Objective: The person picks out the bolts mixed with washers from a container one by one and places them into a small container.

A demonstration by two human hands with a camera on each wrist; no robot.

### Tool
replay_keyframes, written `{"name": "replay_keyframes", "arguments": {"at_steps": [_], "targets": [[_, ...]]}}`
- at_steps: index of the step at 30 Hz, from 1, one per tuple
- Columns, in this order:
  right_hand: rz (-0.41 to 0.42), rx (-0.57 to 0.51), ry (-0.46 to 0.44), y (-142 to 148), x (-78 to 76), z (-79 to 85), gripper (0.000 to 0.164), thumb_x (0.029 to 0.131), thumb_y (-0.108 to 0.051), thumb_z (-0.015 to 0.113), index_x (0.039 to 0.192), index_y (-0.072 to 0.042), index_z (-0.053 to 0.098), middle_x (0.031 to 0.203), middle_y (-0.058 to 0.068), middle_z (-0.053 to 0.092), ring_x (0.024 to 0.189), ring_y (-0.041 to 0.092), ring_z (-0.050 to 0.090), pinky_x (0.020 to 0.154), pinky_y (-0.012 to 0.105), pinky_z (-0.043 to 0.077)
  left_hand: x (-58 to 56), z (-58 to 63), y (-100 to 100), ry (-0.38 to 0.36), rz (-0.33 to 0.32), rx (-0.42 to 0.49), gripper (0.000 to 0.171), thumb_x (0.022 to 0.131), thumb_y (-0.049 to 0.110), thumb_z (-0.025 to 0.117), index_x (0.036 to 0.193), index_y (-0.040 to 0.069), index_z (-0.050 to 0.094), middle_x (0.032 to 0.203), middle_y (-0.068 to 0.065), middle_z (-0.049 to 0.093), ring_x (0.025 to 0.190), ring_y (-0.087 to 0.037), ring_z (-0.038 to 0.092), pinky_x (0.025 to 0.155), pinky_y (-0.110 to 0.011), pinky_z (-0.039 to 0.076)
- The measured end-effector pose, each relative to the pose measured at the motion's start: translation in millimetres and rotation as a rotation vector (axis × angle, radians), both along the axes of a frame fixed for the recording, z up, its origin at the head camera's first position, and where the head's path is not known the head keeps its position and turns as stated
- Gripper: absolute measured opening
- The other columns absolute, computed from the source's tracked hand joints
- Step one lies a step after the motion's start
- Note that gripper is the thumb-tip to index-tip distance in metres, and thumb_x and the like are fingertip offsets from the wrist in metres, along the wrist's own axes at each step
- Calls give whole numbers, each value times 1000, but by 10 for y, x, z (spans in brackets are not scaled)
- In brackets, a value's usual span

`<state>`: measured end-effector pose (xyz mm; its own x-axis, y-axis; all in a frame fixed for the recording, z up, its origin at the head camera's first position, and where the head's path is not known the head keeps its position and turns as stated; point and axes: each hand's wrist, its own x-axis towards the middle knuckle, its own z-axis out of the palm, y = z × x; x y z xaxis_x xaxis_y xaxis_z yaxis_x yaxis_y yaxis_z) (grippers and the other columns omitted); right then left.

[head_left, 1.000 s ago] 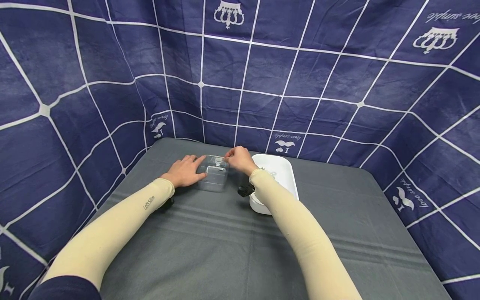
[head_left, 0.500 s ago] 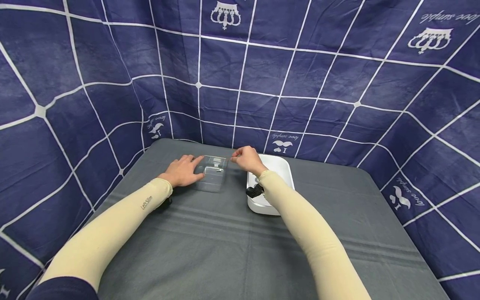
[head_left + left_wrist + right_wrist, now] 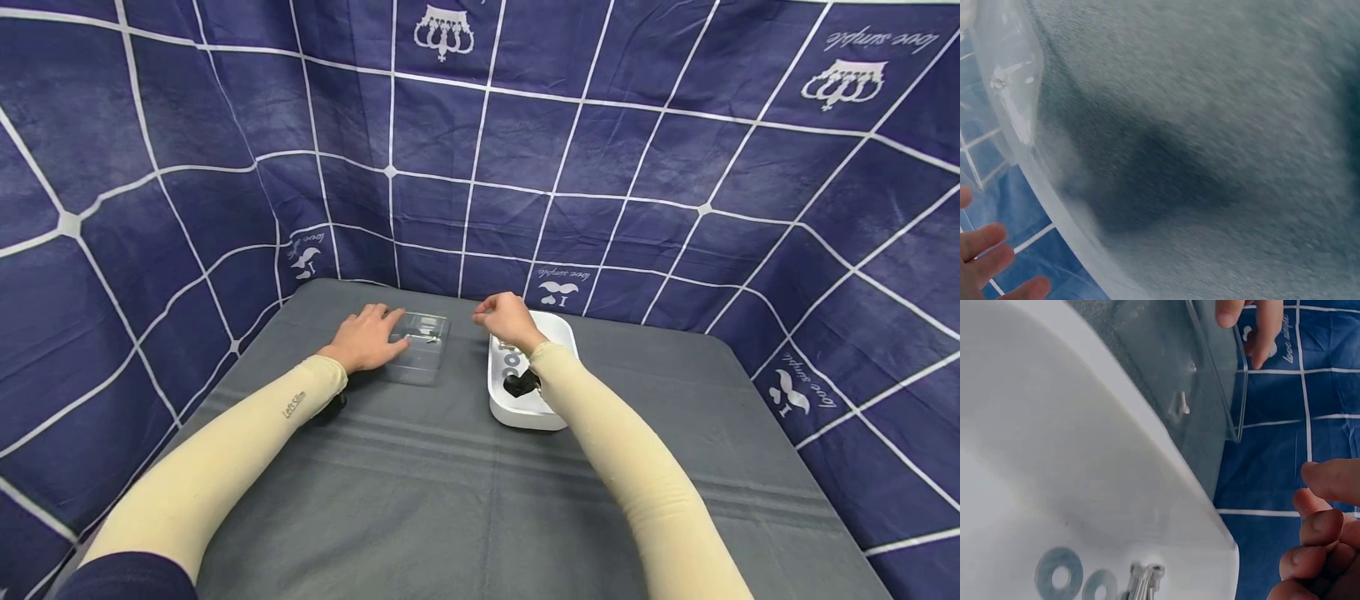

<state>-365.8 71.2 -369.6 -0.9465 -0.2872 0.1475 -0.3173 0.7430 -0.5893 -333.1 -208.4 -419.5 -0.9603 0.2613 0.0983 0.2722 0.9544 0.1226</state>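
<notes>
My left hand [image 3: 367,337] lies at the left side of a clear divided plastic box [image 3: 416,367], fingers spread and touching its edge. A small bolt [image 3: 1184,403] is inside that box, seen through the plastic in the right wrist view. Over the far left corner of a white tray [image 3: 525,419] hovers my right hand [image 3: 510,321], its fingers loosely bent with nothing visible between them. In the tray lie flat grey washers [image 3: 1044,575] and a bunch of metal bolts [image 3: 1141,584], partly cut off by the right wrist view's lower edge.
A grey cloth [image 3: 420,483] covers the table. Behind it and along both sides hangs a blue curtain [image 3: 517,150] with white grid lines. The box stands left of the tray, with a narrow strip of grey cloth between them.
My right hand has drawn away from the box's right edge, moving right to above the tray, so the washers now show. My left hand has stayed at the box.
</notes>
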Motion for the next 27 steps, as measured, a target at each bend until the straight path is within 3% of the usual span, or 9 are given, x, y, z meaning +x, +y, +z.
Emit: {"name": "replay_keyframes", "arguments": {"at_steps": [11,27], "targets": [[-44,26,12,200,-11,-17,14,90,-22,72,95,-11,78,97,6,77,87,22,64,83,37,51,-80,45,209,47,-4,9,70,97,52,52,153,10,42,150,-22,43,142,-40,37,107,-63,36],[-71,31,1,505,-14,-41,21,89,-21,70,101,-5,77,109,12,75,101,27,64,94,39,50,-141,142,652,48,-34,39,67,99,53,48,153,13,42,151,-19,43,143,-37,36,109,-62,35]]}}
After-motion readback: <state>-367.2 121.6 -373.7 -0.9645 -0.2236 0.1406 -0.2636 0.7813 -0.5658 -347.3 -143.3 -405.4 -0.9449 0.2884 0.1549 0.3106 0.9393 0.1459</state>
